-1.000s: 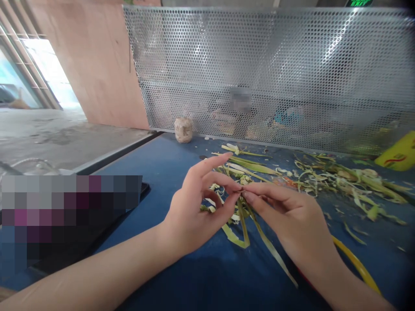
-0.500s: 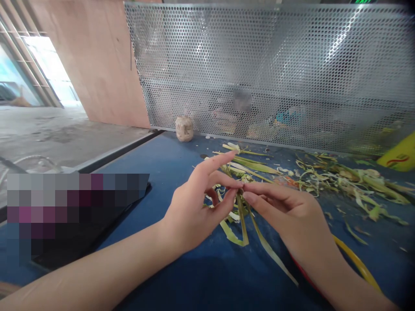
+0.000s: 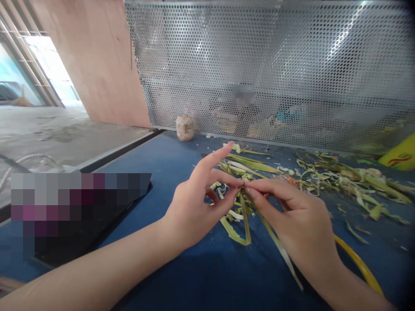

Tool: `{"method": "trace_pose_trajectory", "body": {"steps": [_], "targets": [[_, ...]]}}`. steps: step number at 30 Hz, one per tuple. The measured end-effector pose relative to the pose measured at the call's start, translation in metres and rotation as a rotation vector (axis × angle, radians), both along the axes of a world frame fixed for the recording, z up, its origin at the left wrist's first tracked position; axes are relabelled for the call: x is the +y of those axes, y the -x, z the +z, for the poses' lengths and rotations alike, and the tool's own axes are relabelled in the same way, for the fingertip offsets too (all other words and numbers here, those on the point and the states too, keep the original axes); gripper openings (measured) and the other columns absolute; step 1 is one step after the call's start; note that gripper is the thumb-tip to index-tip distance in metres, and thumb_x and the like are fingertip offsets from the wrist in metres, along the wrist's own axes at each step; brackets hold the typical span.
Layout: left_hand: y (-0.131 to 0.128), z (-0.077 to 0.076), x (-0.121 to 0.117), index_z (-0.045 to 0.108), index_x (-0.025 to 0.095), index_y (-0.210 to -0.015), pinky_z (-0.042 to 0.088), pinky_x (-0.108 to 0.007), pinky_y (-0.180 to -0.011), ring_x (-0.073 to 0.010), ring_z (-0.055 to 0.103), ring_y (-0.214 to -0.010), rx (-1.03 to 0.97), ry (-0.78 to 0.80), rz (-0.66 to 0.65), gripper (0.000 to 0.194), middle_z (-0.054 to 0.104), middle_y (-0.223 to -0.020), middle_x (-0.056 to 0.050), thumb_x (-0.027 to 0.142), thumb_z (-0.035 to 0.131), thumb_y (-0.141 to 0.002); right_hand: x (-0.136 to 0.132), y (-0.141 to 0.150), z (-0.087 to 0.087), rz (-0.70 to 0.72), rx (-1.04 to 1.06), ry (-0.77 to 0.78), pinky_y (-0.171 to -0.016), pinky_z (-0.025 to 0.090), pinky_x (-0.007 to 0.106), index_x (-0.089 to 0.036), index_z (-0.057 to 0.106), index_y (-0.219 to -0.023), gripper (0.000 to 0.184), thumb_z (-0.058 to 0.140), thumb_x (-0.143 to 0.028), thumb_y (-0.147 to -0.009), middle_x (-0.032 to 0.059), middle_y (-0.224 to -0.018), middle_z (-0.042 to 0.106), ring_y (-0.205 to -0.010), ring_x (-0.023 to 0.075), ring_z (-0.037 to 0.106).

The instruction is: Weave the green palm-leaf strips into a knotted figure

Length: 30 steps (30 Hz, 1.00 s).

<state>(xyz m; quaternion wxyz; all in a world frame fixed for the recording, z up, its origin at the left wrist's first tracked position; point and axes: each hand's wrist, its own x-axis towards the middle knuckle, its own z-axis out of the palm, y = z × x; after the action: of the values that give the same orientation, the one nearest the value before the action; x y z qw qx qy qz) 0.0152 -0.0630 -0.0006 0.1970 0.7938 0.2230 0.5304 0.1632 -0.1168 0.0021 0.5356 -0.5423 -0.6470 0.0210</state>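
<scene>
My left hand [image 3: 197, 198] pinches the top of a green leaf strip [image 3: 241, 239] between thumb and middle finger, with its index finger stretched up and forward. Right beside it, the thumb and index finger of my right hand [image 3: 295, 211] are closed on a long pale-green leaf strip [image 3: 282, 248], which trails down toward me. The fingertips of both hands almost meet, and they hide the point where the strips come together. Beneath and behind the hands lies a loose heap of cut leaves and peelings [image 3: 256, 165].
A blue tabletop [image 3: 145, 149] lies under everything. More plant scraps [image 3: 350, 177] are strewn at right, near a yellow object [image 3: 400, 155] and a curved yellow band [image 3: 359, 261]. A pixelated dark flat device [image 3: 94, 220] lies left. At the back are a beige round lump [image 3: 184, 128] and perforated metal panel [image 3: 259, 52].
My right hand has shifted slightly, its fingers closing more tightly at the strip's top. The long strip's free end now hangs a little lower and farther right. My left hand is almost still.
</scene>
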Motion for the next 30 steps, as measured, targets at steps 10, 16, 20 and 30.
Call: {"method": "trace_pose_trajectory", "body": {"steps": [10, 16, 20, 30], "targets": [[0.0018, 0.0007, 0.0003, 0.034, 0.027, -0.127, 0.05, -0.015, -0.046, -0.0101, 0.06, -0.068, 0.051, -0.123, -0.019, 0.062, 0.066, -0.083, 0.001, 0.007, 0.057, -0.072, 0.0007, 0.0007, 0.0013, 0.052, 0.069, 0.084, -0.055, 0.05, 0.021, -0.023, 0.067, -0.075, 0.009, 0.059, -0.018, -0.073, -0.0016, -0.074, 0.068, -0.065, 0.0122, 0.061], [0.0016, 0.0005, -0.0023, 0.029, 0.03, -0.128, 0.048, -0.015, -0.04, -0.0131, 0.061, -0.072, -0.011, -0.02, -0.105, 0.069, 0.065, -0.08, 0.001, 0.004, 0.058, -0.071, 0.0, 0.0008, 0.0001, 0.073, 0.196, 0.213, -0.045, 0.047, 0.021, -0.022, 0.066, -0.078, 0.009, 0.06, -0.023, -0.073, -0.0004, -0.071, 0.068, -0.058, 0.0125, 0.061], [-0.0005, 0.0001, -0.0047, 0.03, 0.032, -0.126, 0.046, -0.017, -0.038, -0.0141, 0.061, -0.07, -0.052, 0.027, -0.099, 0.066, 0.063, -0.079, 0.001, 0.006, 0.058, -0.072, -0.001, 0.0001, 0.0023, 0.002, -0.023, 0.087, -0.052, 0.049, 0.023, -0.023, 0.065, -0.077, 0.008, 0.058, -0.02, -0.074, -0.0006, -0.073, 0.067, -0.061, 0.0132, 0.061], [0.0009, 0.0021, -0.0036, 0.022, 0.035, -0.131, 0.045, -0.016, -0.038, -0.0109, 0.059, -0.062, 0.022, 0.019, -0.048, 0.075, 0.063, -0.076, 0.005, 0.007, 0.058, -0.072, -0.0035, -0.004, 0.0028, -0.049, -0.378, -0.153, -0.07, 0.049, 0.023, -0.022, 0.062, -0.08, 0.011, 0.056, -0.014, -0.076, 0.0017, -0.083, 0.067, -0.077, 0.0141, 0.062]]}}
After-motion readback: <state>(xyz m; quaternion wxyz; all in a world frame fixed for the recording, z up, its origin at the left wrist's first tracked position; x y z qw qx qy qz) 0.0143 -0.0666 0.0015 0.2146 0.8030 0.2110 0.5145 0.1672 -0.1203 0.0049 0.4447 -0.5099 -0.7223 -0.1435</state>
